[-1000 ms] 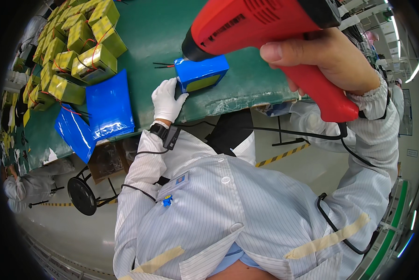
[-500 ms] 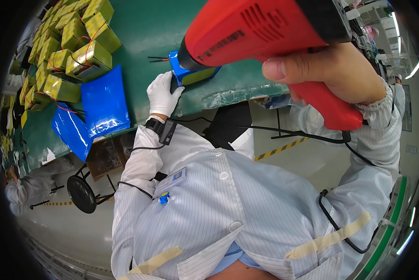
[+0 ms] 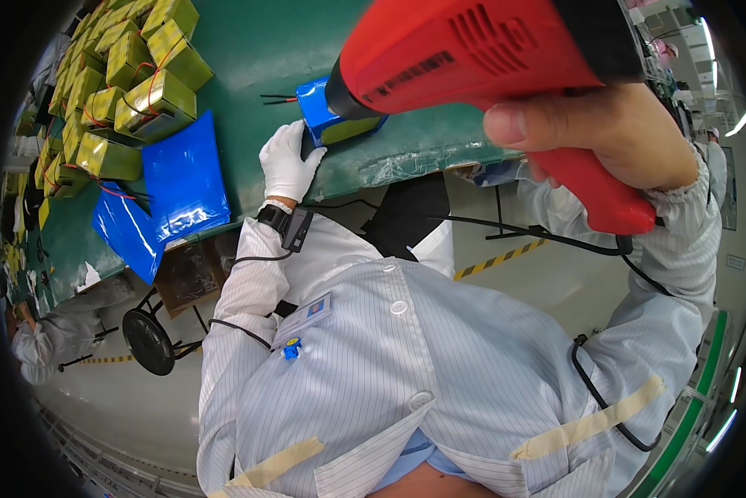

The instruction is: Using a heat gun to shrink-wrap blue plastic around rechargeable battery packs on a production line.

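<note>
My bare right hand (image 3: 597, 129) is wrapped round the handle of a red heat gun (image 3: 456, 54), thumb along its side. The gun's black nozzle (image 3: 344, 93) points left, over a battery pack (image 3: 349, 130), and hides part of it. That pack lies on the green bench, a yellow-green block in a blue sleeve, with red and black wires out of its left end. In a white glove, my left hand (image 3: 288, 162) rests at the pack's near left corner. Its thumb is spread from the fingers and it does not close round the pack.
Yellow-green battery packs (image 3: 155, 108) with red wires are piled on the bench at the far left. Beside them lie flat blue sleeves (image 3: 186, 183). The gun's black cable (image 3: 555, 239) crosses below the bench edge. A round black stool (image 3: 149, 342) stands at lower left.
The heat gun and my right hand have shifted slightly right, uncovering more of the pack's blue left end. My left hand has moved only a little, staying at the pack's corner.
</note>
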`<state>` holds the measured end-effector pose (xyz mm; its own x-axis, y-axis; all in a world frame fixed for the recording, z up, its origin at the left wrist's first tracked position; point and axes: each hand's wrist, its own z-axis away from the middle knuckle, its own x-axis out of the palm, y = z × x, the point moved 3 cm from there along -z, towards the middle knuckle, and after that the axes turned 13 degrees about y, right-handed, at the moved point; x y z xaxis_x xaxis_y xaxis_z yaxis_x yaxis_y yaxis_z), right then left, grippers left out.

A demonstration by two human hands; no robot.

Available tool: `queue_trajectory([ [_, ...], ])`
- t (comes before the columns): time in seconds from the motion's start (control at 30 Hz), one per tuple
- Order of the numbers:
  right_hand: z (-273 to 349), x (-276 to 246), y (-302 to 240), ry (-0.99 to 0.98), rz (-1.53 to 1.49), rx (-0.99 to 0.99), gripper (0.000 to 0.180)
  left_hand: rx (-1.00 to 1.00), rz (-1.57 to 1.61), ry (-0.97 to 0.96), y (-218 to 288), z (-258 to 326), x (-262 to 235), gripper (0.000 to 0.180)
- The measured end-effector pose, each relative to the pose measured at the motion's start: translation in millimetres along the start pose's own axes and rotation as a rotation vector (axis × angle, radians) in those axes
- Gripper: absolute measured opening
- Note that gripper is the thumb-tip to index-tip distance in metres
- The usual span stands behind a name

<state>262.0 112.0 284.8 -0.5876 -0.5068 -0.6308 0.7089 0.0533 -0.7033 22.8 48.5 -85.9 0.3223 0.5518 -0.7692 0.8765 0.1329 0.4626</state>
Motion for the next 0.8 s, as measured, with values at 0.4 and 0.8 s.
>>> queue_trajectory([
  [0.4, -1.9, -14.7, 15.7, 0.015, 0.018, -0.001, 0.046, 0.003, -0.005, 0.004, 2.2, -0.9, 0.0, 0.057],
  [0.8, -1.9, -31.6, 37.5, 0.042, 0.004, 0.01, 0.053, 0.009, -0.006, 0.016, 4.6, -1.0, -0.7, 0.051],
])
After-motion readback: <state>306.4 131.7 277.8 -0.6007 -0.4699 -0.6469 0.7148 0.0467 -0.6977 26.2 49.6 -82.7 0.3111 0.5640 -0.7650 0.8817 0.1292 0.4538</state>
